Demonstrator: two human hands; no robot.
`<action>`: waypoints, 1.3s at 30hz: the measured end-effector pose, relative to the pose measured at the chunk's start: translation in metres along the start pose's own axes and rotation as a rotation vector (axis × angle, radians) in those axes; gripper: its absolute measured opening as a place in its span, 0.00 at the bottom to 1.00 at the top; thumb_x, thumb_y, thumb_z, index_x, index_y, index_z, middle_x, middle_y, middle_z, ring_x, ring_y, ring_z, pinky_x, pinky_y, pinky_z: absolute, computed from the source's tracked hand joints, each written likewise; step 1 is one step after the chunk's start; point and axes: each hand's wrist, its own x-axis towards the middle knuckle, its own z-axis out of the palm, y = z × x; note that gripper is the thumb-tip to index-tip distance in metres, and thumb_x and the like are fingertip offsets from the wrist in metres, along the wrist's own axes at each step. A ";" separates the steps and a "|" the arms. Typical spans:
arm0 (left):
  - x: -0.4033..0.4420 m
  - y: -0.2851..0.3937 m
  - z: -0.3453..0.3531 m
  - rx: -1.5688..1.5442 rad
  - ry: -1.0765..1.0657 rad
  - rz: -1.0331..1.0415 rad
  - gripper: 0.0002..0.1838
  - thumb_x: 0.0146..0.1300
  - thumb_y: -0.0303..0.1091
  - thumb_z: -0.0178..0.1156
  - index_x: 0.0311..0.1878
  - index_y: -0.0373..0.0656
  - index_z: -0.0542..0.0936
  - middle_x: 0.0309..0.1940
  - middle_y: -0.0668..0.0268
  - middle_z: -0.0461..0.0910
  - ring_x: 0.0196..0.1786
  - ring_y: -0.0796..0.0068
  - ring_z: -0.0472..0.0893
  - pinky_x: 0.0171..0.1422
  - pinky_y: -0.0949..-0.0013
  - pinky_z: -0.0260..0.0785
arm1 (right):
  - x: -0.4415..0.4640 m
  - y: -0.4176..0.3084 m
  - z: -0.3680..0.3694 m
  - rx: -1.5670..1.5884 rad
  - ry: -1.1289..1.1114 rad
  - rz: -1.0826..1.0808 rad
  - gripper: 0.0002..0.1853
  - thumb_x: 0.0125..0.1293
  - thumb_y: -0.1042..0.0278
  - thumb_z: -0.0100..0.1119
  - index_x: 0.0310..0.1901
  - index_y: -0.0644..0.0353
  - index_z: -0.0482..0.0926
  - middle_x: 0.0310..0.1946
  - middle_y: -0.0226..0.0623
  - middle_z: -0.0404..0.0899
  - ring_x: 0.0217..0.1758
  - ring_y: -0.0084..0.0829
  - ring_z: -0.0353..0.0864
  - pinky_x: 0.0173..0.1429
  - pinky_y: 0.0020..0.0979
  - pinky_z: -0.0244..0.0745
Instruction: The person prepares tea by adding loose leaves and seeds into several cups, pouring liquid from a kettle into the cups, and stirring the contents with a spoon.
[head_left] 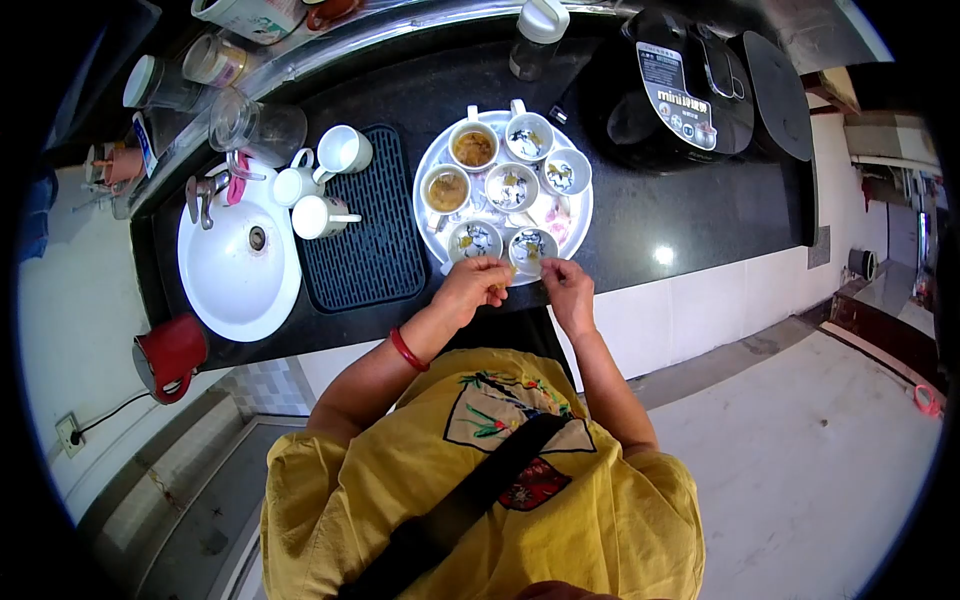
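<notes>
On a round silver tray point(427, 160) stand several white cups. Brownish contents show in a cup at the back point(474, 148) and in a cup at the left point(446, 189). The others hold small dark and yellowish bits. My left hand point(474, 286) is closed in a pinch at the tray's front edge, between the two front cups. A small yellowish bit seems to show at its fingertips, too small to name. My right hand point(570, 296) is also pinched closed, its fingertips at the rim of the front right cup point(533, 250). What it holds, if anything, is hidden.
Left of the tray is a dark slatted drying mat point(375, 265) with white mugs point(345, 150) at its edge. Beyond are a white sink point(215, 290) and a red kettle point(172, 357). A black appliance point(670, 90) and a lidded bottle point(538, 40) stand behind.
</notes>
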 end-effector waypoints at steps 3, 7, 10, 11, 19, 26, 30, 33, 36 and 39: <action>0.003 -0.001 0.000 -0.006 -0.022 -0.025 0.06 0.59 0.31 0.58 0.38 0.40 0.76 0.27 0.67 0.76 0.25 0.78 0.75 0.30 0.76 0.69 | -0.004 -0.018 -0.002 0.196 -0.149 -0.075 0.10 0.54 0.77 0.59 0.39 0.63 0.79 0.32 0.41 0.78 0.33 0.31 0.78 0.38 0.27 0.72; 0.005 0.003 0.003 0.002 -0.070 -0.013 0.08 0.60 0.31 0.57 0.40 0.39 0.76 0.29 0.67 0.77 0.26 0.78 0.75 0.31 0.75 0.69 | 0.003 -0.030 0.000 0.125 -0.253 -0.235 0.10 0.54 0.78 0.61 0.40 0.61 0.79 0.30 0.33 0.75 0.31 0.24 0.75 0.34 0.24 0.70; 0.002 0.010 0.007 0.009 -0.078 -0.004 0.08 0.60 0.31 0.56 0.41 0.39 0.76 0.30 0.66 0.77 0.28 0.78 0.76 0.32 0.75 0.69 | 0.014 -0.029 0.000 0.064 -0.224 -0.282 0.08 0.54 0.78 0.60 0.37 0.62 0.79 0.29 0.34 0.76 0.29 0.23 0.75 0.33 0.23 0.70; 0.002 0.012 0.008 -0.017 -0.081 -0.007 0.08 0.61 0.31 0.56 0.41 0.39 0.76 0.31 0.66 0.77 0.28 0.78 0.76 0.33 0.75 0.69 | 0.017 -0.030 -0.001 0.047 -0.212 -0.270 0.07 0.54 0.78 0.60 0.36 0.62 0.79 0.28 0.34 0.76 0.29 0.23 0.75 0.33 0.23 0.70; 0.008 0.029 0.016 -0.096 -0.074 0.011 0.10 0.61 0.33 0.56 0.44 0.39 0.76 0.32 0.66 0.77 0.31 0.77 0.77 0.34 0.75 0.70 | 0.063 -0.013 -0.021 0.131 -0.005 -0.156 0.05 0.54 0.76 0.60 0.33 0.63 0.78 0.27 0.36 0.78 0.25 0.23 0.75 0.31 0.24 0.70; 0.020 0.035 0.024 -0.237 -0.045 0.073 0.13 0.61 0.29 0.54 0.49 0.37 0.73 0.38 0.62 0.77 0.39 0.71 0.79 0.42 0.70 0.72 | 0.113 -0.015 -0.038 0.070 0.114 -0.236 0.06 0.55 0.76 0.59 0.36 0.62 0.80 0.29 0.39 0.79 0.27 0.27 0.78 0.33 0.26 0.73; 0.029 0.044 0.031 -0.204 -0.026 0.125 0.13 0.63 0.28 0.52 0.50 0.35 0.73 0.43 0.57 0.77 0.44 0.64 0.79 0.47 0.66 0.72 | 0.116 -0.022 -0.039 -0.056 0.017 -0.335 0.08 0.55 0.75 0.59 0.37 0.60 0.80 0.32 0.39 0.78 0.30 0.32 0.79 0.35 0.28 0.74; 0.031 0.053 0.039 -0.191 -0.019 0.156 0.13 0.62 0.26 0.53 0.49 0.34 0.73 0.42 0.58 0.77 0.44 0.66 0.79 0.45 0.69 0.73 | 0.101 -0.050 -0.043 0.032 -0.228 -0.242 0.08 0.53 0.73 0.60 0.37 0.60 0.80 0.32 0.39 0.78 0.31 0.36 0.79 0.37 0.30 0.75; 0.035 0.053 0.042 -0.163 -0.018 0.207 0.12 0.62 0.26 0.54 0.48 0.34 0.73 0.41 0.59 0.77 0.42 0.69 0.79 0.43 0.70 0.74 | 0.097 -0.052 -0.036 0.024 -0.346 -0.319 0.09 0.52 0.72 0.62 0.37 0.59 0.81 0.32 0.39 0.77 0.32 0.38 0.78 0.37 0.31 0.75; 0.036 0.053 0.044 -0.154 0.010 0.237 0.12 0.62 0.27 0.54 0.47 0.34 0.73 0.40 0.61 0.77 0.40 0.71 0.78 0.43 0.71 0.74 | 0.098 -0.052 -0.036 -0.036 -0.335 -0.397 0.09 0.51 0.71 0.63 0.36 0.59 0.81 0.31 0.39 0.77 0.33 0.38 0.78 0.37 0.32 0.74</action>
